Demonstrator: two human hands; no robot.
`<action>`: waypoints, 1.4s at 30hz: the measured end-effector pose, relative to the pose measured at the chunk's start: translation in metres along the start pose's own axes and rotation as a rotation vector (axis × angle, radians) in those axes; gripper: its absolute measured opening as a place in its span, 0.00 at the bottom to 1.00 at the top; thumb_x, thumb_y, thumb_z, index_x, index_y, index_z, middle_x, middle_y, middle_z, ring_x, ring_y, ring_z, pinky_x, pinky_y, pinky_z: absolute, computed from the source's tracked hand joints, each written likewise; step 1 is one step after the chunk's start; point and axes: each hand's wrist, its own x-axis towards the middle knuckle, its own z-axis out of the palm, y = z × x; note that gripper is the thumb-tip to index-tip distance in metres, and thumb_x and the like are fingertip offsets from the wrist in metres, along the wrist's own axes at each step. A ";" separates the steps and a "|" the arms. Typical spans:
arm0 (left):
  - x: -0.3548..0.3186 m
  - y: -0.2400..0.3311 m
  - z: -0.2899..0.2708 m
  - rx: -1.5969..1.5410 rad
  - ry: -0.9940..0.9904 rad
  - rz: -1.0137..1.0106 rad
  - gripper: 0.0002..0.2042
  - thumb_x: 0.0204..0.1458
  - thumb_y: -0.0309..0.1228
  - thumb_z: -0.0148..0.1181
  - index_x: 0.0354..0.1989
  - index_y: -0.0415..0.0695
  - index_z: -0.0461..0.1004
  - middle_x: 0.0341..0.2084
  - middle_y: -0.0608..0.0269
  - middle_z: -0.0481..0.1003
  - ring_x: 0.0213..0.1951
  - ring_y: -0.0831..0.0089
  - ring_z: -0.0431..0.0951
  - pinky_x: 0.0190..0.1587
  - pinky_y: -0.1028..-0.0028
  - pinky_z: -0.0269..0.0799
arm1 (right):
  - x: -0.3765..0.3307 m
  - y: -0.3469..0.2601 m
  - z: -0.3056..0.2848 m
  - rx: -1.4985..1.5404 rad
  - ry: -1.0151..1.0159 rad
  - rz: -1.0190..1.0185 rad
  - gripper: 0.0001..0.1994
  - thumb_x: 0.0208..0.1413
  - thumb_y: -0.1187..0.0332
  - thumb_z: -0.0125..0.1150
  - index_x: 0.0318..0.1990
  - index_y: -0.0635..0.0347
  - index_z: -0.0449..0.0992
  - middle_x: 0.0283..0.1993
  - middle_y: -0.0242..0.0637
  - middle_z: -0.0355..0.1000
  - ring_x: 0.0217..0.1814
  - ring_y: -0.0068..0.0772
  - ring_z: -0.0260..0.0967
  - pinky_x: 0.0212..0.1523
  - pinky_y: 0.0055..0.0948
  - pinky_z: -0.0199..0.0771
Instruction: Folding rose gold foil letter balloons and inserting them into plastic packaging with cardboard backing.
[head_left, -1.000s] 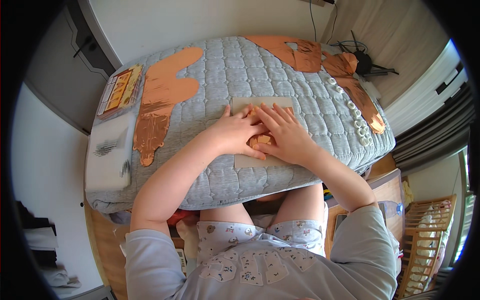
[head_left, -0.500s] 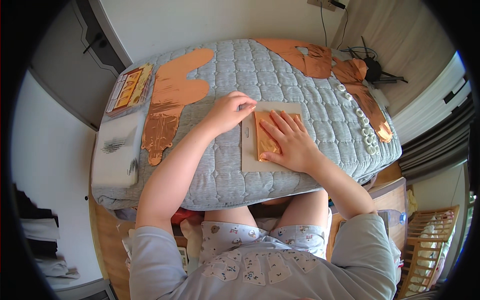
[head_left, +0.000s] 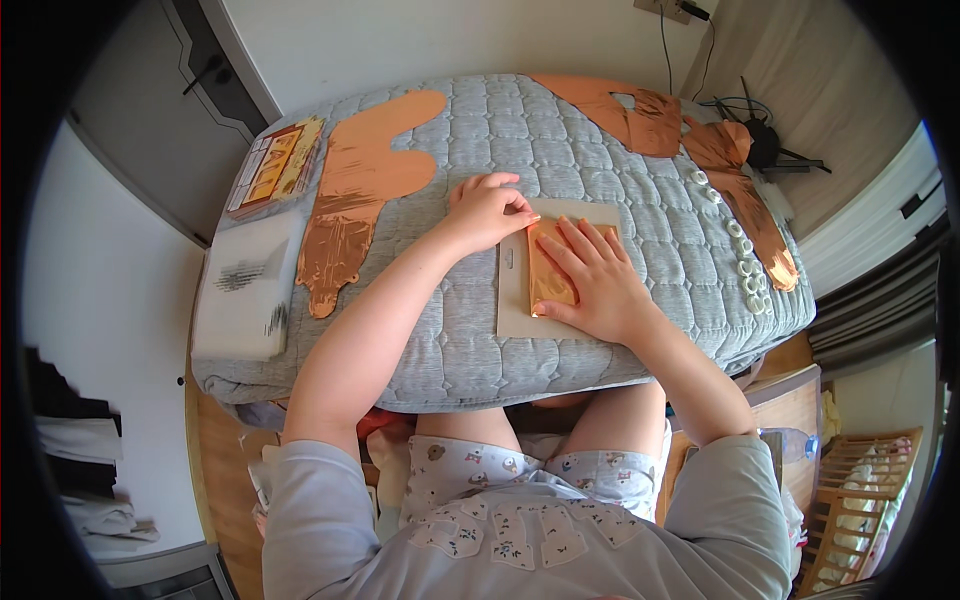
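A flat, shiny copper-coloured foil packet (head_left: 548, 272) lies on a grey card (head_left: 515, 318) with a small slot in its left side. My right hand (head_left: 602, 290) rests flat on the foil, fingers spread, covering its right part. My left hand (head_left: 488, 214) is closed in a pinch at the packet's upper left corner, just over the card. What lies between those fingertips is too small to make out.
The grey quilted surface (head_left: 430, 340) carries large copper foil sheets at left (head_left: 365, 165) and far right (head_left: 650, 120). Several white rings (head_left: 745, 268) line the right side. A picture-covered stack (head_left: 275, 168) and a white translucent package (head_left: 240, 310) sit at the left edge.
My left hand's fingertips have come down onto the foil packet's upper left corner. The right hand stays flat on the packet. The whole view has shifted slightly.
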 end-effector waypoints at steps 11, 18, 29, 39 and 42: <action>0.000 -0.003 -0.009 -0.067 -0.064 0.055 0.10 0.57 0.47 0.65 0.43 0.61 0.85 0.72 0.61 0.63 0.75 0.54 0.52 0.74 0.49 0.40 | 0.000 -0.001 -0.001 0.018 0.007 0.020 0.49 0.52 0.26 0.58 0.76 0.45 0.59 0.81 0.47 0.49 0.83 0.57 0.43 0.80 0.58 0.38; 0.006 -0.005 -0.005 -0.106 -0.065 0.049 0.11 0.57 0.48 0.63 0.42 0.62 0.86 0.69 0.65 0.67 0.73 0.59 0.56 0.73 0.46 0.37 | -0.001 0.000 0.001 0.022 0.026 -0.001 0.49 0.51 0.27 0.59 0.76 0.44 0.58 0.81 0.47 0.49 0.83 0.57 0.43 0.80 0.58 0.39; 0.008 0.001 -0.009 -0.382 -0.127 0.073 0.13 0.62 0.41 0.63 0.43 0.46 0.82 0.43 0.61 0.83 0.48 0.69 0.81 0.51 0.69 0.74 | -0.001 0.000 -0.001 0.026 0.038 -0.013 0.48 0.52 0.31 0.62 0.76 0.45 0.59 0.80 0.49 0.49 0.82 0.58 0.45 0.79 0.60 0.40; 0.001 0.013 -0.011 -0.118 -0.117 -0.083 0.16 0.61 0.46 0.62 0.44 0.45 0.82 0.39 0.57 0.84 0.42 0.65 0.83 0.45 0.65 0.76 | -0.001 0.000 0.001 0.009 0.038 -0.024 0.47 0.53 0.33 0.62 0.76 0.46 0.60 0.81 0.47 0.49 0.82 0.57 0.45 0.79 0.59 0.40; 0.002 0.014 -0.014 -0.144 -0.121 -0.078 0.16 0.61 0.45 0.62 0.44 0.44 0.82 0.38 0.56 0.84 0.41 0.63 0.83 0.44 0.63 0.76 | -0.001 0.001 0.002 0.007 0.032 -0.023 0.46 0.53 0.33 0.61 0.76 0.45 0.60 0.81 0.47 0.50 0.82 0.56 0.45 0.79 0.59 0.40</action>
